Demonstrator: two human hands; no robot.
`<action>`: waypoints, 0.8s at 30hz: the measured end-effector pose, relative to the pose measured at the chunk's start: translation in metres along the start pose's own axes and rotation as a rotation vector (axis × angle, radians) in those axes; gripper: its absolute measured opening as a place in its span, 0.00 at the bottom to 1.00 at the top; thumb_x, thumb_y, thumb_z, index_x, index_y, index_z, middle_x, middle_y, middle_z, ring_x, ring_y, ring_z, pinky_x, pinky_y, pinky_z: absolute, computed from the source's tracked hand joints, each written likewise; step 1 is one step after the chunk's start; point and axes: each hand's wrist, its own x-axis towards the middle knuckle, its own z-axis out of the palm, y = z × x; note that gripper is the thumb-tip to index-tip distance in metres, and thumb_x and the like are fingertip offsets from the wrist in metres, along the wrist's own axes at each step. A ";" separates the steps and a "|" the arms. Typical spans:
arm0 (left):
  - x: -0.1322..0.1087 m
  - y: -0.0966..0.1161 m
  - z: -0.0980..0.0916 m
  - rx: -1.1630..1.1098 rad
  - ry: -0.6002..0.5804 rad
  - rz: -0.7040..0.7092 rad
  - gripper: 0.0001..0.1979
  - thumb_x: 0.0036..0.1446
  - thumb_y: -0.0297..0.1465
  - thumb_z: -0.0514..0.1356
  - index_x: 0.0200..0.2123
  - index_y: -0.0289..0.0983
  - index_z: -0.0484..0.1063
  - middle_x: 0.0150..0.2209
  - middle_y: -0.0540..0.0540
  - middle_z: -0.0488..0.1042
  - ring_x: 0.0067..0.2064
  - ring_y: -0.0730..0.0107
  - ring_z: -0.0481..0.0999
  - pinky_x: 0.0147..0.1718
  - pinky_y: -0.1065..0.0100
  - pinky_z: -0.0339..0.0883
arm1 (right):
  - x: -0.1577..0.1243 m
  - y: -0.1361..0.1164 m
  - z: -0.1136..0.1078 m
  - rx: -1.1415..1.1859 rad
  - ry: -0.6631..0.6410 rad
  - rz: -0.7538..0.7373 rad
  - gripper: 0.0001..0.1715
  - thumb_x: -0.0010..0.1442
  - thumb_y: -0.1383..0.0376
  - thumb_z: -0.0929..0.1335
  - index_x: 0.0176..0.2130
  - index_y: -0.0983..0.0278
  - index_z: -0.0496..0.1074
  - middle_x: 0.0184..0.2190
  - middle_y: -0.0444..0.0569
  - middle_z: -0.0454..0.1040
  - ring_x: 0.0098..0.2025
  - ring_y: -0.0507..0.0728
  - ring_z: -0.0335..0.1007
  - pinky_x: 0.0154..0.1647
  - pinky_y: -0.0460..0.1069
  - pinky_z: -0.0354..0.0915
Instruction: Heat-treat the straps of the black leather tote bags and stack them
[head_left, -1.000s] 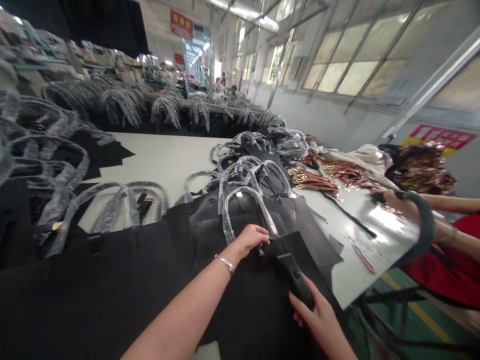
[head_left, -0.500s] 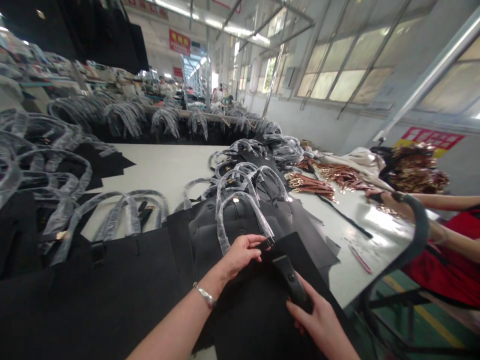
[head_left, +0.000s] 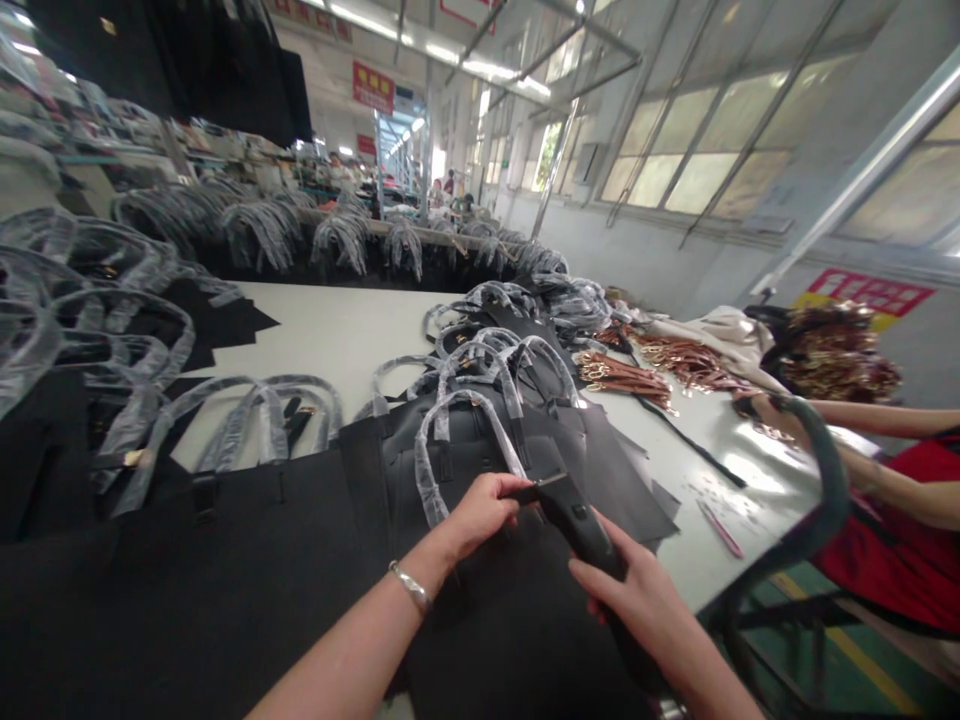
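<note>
My left hand (head_left: 480, 518), with a bracelet at the wrist, pinches a short black strap tab (head_left: 526, 493) at the foot of a plastic-wrapped handle (head_left: 425, 465). The handle belongs to a black bag panel (head_left: 502, 640) spread below both hands. In my right hand (head_left: 637, 585) is a black electric clipper (head_left: 581, 525), its fingers wrapped round the body. The wide head of the clipper is at the tab, just beyond my left fingertips; I cannot tell whether it touches.
More black panels with wrapped handles (head_left: 480, 350) lie ahead, and others (head_left: 240, 430) to the left. Brown straps with metal clasps (head_left: 626, 378) and a pink pen-like tool (head_left: 720, 528) rest on the white table (head_left: 337, 320). At right, a person's arms (head_left: 885, 480) reach in beside a dark curved bar (head_left: 832, 480).
My right hand has raised the clipper up and left, bringing its head to the strap tab. My left hand keeps its pinch, and the wrapped handle has tilted left.
</note>
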 end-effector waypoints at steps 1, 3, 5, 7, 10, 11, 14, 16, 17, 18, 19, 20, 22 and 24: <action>0.000 -0.001 0.000 0.020 0.024 -0.002 0.26 0.41 0.18 0.51 0.45 0.33 0.77 0.38 0.45 0.78 0.31 0.73 0.71 0.28 0.73 0.61 | -0.001 0.001 0.000 0.001 -0.028 0.010 0.41 0.53 0.61 0.69 0.63 0.65 0.58 0.20 0.38 0.73 0.19 0.54 0.69 0.20 0.47 0.67; -0.001 -0.002 0.001 0.072 0.049 0.015 0.24 0.43 0.18 0.52 0.43 0.33 0.77 0.35 0.46 0.78 0.31 0.71 0.71 0.30 0.72 0.62 | -0.005 0.003 -0.001 0.004 -0.042 0.024 0.41 0.52 0.60 0.70 0.63 0.65 0.58 0.19 0.38 0.73 0.19 0.54 0.69 0.19 0.47 0.66; -0.006 -0.003 0.003 0.100 0.066 0.064 0.20 0.47 0.19 0.53 0.41 0.33 0.77 0.34 0.46 0.77 0.34 0.70 0.72 0.35 0.69 0.64 | -0.008 0.004 -0.003 0.012 0.027 0.022 0.43 0.52 0.58 0.70 0.63 0.66 0.58 0.19 0.38 0.72 0.19 0.55 0.69 0.21 0.47 0.67; -0.014 -0.005 0.002 0.101 0.101 0.132 0.13 0.51 0.22 0.55 0.37 0.33 0.76 0.35 0.45 0.76 0.37 0.68 0.73 0.38 0.68 0.65 | -0.011 0.005 -0.007 0.021 0.107 0.027 0.45 0.51 0.56 0.71 0.63 0.65 0.58 0.22 0.40 0.74 0.20 0.55 0.70 0.22 0.48 0.69; -0.032 -0.010 -0.004 0.174 0.230 0.258 0.03 0.52 0.28 0.60 0.30 0.35 0.74 0.39 0.44 0.71 0.41 0.66 0.71 0.42 0.66 0.65 | -0.018 0.008 -0.013 0.030 0.129 0.068 0.48 0.48 0.54 0.72 0.63 0.65 0.57 0.27 0.43 0.77 0.20 0.55 0.70 0.22 0.49 0.69; -0.039 -0.013 -0.007 0.200 0.272 0.279 0.03 0.51 0.29 0.61 0.29 0.35 0.73 0.39 0.44 0.70 0.41 0.66 0.71 0.42 0.66 0.66 | -0.020 0.009 -0.013 0.037 0.118 0.082 0.49 0.47 0.54 0.72 0.63 0.66 0.57 0.27 0.43 0.77 0.20 0.55 0.69 0.21 0.49 0.69; -0.059 -0.023 -0.020 0.076 0.205 0.100 0.06 0.51 0.33 0.60 0.29 0.35 0.71 0.32 0.46 0.70 0.32 0.69 0.73 0.33 0.66 0.69 | -0.027 0.016 -0.008 0.052 0.074 0.114 0.51 0.46 0.54 0.72 0.64 0.66 0.56 0.27 0.43 0.77 0.20 0.56 0.69 0.20 0.49 0.68; -0.072 -0.029 -0.027 -0.139 0.065 -0.098 0.08 0.50 0.35 0.59 0.30 0.34 0.70 0.26 0.47 0.71 0.25 0.70 0.73 0.26 0.66 0.69 | -0.030 0.022 0.000 0.048 0.035 0.135 0.52 0.46 0.54 0.72 0.64 0.66 0.56 0.27 0.43 0.77 0.20 0.55 0.69 0.20 0.49 0.67; -0.077 -0.032 -0.031 -0.244 0.016 -0.165 0.09 0.49 0.35 0.59 0.31 0.34 0.70 0.25 0.47 0.72 0.24 0.68 0.74 0.26 0.65 0.70 | -0.030 0.024 0.005 0.042 0.007 0.140 0.52 0.46 0.55 0.72 0.65 0.65 0.55 0.27 0.43 0.77 0.20 0.55 0.69 0.20 0.48 0.67; -0.082 -0.034 -0.033 -0.335 -0.010 -0.202 0.11 0.48 0.35 0.59 0.32 0.33 0.70 0.25 0.45 0.74 0.25 0.65 0.76 0.27 0.63 0.71 | -0.031 0.025 0.009 0.034 -0.022 0.140 0.52 0.47 0.55 0.72 0.65 0.64 0.55 0.27 0.43 0.77 0.20 0.55 0.69 0.20 0.48 0.67; -0.087 -0.035 -0.035 -0.406 -0.023 -0.222 0.13 0.47 0.36 0.59 0.33 0.32 0.71 0.27 0.43 0.76 0.27 0.62 0.78 0.29 0.62 0.72 | -0.031 0.027 0.013 0.023 -0.051 0.135 0.51 0.47 0.56 0.72 0.65 0.64 0.55 0.28 0.43 0.77 0.20 0.55 0.69 0.20 0.48 0.67; -0.090 -0.037 -0.035 -0.456 -0.026 -0.238 0.14 0.48 0.37 0.59 0.33 0.32 0.71 0.30 0.40 0.77 0.29 0.60 0.79 0.30 0.60 0.72 | -0.030 0.027 0.017 0.008 -0.079 0.125 0.50 0.48 0.57 0.72 0.66 0.63 0.54 0.28 0.43 0.77 0.20 0.55 0.70 0.21 0.48 0.68; -0.096 -0.039 -0.035 -0.460 -0.033 -0.275 0.16 0.51 0.40 0.59 0.32 0.30 0.72 0.34 0.37 0.78 0.30 0.61 0.79 0.31 0.62 0.72 | -0.031 0.026 0.023 -0.022 -0.124 0.097 0.49 0.49 0.59 0.72 0.66 0.61 0.55 0.30 0.42 0.77 0.20 0.55 0.70 0.21 0.48 0.68; -0.100 -0.042 -0.031 -0.351 -0.007 -0.300 0.16 0.52 0.38 0.60 0.34 0.29 0.74 0.32 0.38 0.78 0.28 0.68 0.78 0.29 0.69 0.69 | -0.032 0.022 0.026 -0.034 -0.164 0.071 0.47 0.49 0.61 0.71 0.65 0.60 0.56 0.31 0.42 0.78 0.20 0.54 0.70 0.21 0.47 0.68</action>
